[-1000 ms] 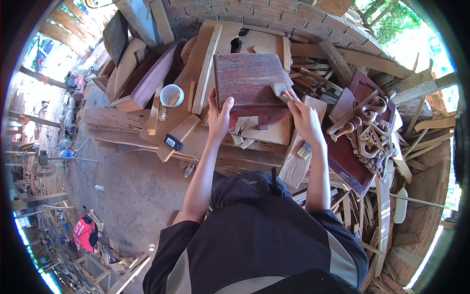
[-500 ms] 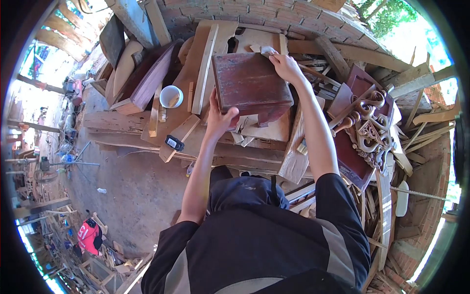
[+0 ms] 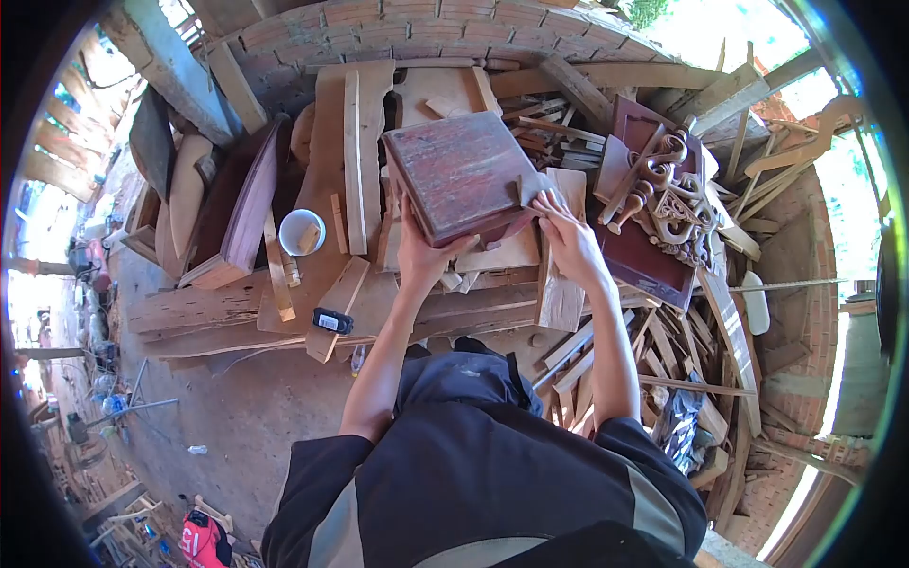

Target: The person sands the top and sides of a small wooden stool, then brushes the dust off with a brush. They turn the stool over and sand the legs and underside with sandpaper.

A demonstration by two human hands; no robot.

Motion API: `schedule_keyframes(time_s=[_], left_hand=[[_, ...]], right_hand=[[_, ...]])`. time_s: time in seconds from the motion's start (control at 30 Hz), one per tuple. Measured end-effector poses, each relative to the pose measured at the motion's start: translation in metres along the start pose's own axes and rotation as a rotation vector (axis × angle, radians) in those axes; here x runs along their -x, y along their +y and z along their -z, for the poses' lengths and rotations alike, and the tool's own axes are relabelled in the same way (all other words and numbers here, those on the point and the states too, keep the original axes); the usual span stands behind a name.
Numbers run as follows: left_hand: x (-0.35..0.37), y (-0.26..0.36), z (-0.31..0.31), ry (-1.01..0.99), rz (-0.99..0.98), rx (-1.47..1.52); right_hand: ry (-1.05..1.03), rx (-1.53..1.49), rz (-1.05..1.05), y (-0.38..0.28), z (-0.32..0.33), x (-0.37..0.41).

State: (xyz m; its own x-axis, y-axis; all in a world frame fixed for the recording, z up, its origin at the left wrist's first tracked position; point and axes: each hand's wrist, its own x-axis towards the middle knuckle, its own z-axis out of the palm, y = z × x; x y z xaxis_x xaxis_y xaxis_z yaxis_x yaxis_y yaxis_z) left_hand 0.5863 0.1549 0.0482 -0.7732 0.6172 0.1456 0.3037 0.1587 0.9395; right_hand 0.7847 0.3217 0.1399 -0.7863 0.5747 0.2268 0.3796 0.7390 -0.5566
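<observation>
A small dark red wooden stool (image 3: 464,170), box-like with a worn square top, is tilted over the workbench in front of me. My left hand (image 3: 423,248) grips its near left side, thumb along the lower front edge and fingers partly hidden behind. At the right corner, my right hand (image 3: 566,232) presses a folded grey-brown piece of sandpaper (image 3: 533,189) against the edge. Its fingers lie together over the sheet. The stool's underside is mostly out of sight.
A white bucket (image 3: 301,233) with a wood scrap inside stands left of the stool. A black device (image 3: 331,321) lies on a board near the bench's front edge. Carved wooden ornaments (image 3: 677,204) rest on a red panel at right. Scrap wood (image 3: 677,341) is piled below.
My right hand has moved with the sandpaper from the stool's far right corner down to the near right corner. The stool has turned slightly, and the whole view has shifted.
</observation>
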Motion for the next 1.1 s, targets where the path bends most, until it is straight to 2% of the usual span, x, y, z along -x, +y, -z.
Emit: schedule_keyframes(time_s=[0.1, 0.17, 0.33, 0.4, 0.5, 0.57, 0.6, 0.63, 0.67, 0.73, 0.77, 0.87, 0.9, 0.97, 1.03, 1.07, 1.1], left_hand=[[-0.002, -0.008, 0.000, -0.037, -0.040, -0.037], [-0.004, -0.009, 0.000, -0.067, -0.056, -0.058], [-0.004, -0.014, 0.001, -0.090, -0.087, -0.030], [-0.004, -0.015, 0.000, -0.049, -0.161, -0.055], [-0.005, -0.009, 0.003, -0.084, -0.111, -0.098], [-0.006, -0.012, 0.001, -0.048, -0.165, -0.121], [-0.005, -0.012, 0.000, -0.037, -0.175, -0.109], [-0.005, -0.011, -0.001, -0.022, -0.183, -0.095], [-0.006, -0.011, -0.004, -0.020, -0.184, -0.082], [-0.004, -0.017, -0.005, -0.030, -0.162, -0.060], [-0.004, -0.018, -0.005, -0.028, -0.161, -0.059], [0.001, -0.019, -0.004, 0.013, -0.215, -0.108], [0.000, -0.017, -0.003, 0.002, -0.219, -0.108], [-0.005, -0.010, -0.002, -0.030, -0.167, -0.129], [-0.006, -0.012, -0.004, -0.071, -0.126, -0.110], [-0.004, -0.013, -0.004, -0.041, -0.158, -0.112], [-0.005, -0.015, -0.006, -0.006, -0.189, -0.115]], right_hand=[[-0.063, -0.042, -0.232, -0.018, 0.006, -0.007], [0.029, 0.025, -0.196, -0.015, -0.006, -0.021], [0.070, 0.129, -0.091, 0.006, -0.039, -0.107], [0.070, 0.164, -0.105, 0.036, -0.059, -0.150], [0.053, 0.247, -0.149, 0.023, -0.066, -0.171], [0.112, 0.237, -0.195, 0.007, -0.077, -0.150], [0.117, 0.224, -0.095, -0.010, -0.077, -0.129], [0.233, 0.258, 0.048, -0.019, -0.090, -0.106], [0.123, 0.168, 0.005, -0.051, -0.084, -0.079], [0.084, 0.064, 0.179, -0.089, -0.080, -0.033], [0.049, -0.038, 0.168, -0.091, -0.077, -0.020], [0.152, 0.058, 0.039, -0.064, -0.060, -0.025], [0.220, 0.163, -0.108, -0.041, -0.058, -0.034], [0.198, 0.149, -0.454, -0.025, -0.044, -0.057], [0.232, 0.288, -0.389, -0.035, -0.057, -0.060], [0.205, 0.220, -0.383, -0.045, -0.070, -0.056], [0.378, 0.257, -0.003, -0.050, -0.095, -0.047]])
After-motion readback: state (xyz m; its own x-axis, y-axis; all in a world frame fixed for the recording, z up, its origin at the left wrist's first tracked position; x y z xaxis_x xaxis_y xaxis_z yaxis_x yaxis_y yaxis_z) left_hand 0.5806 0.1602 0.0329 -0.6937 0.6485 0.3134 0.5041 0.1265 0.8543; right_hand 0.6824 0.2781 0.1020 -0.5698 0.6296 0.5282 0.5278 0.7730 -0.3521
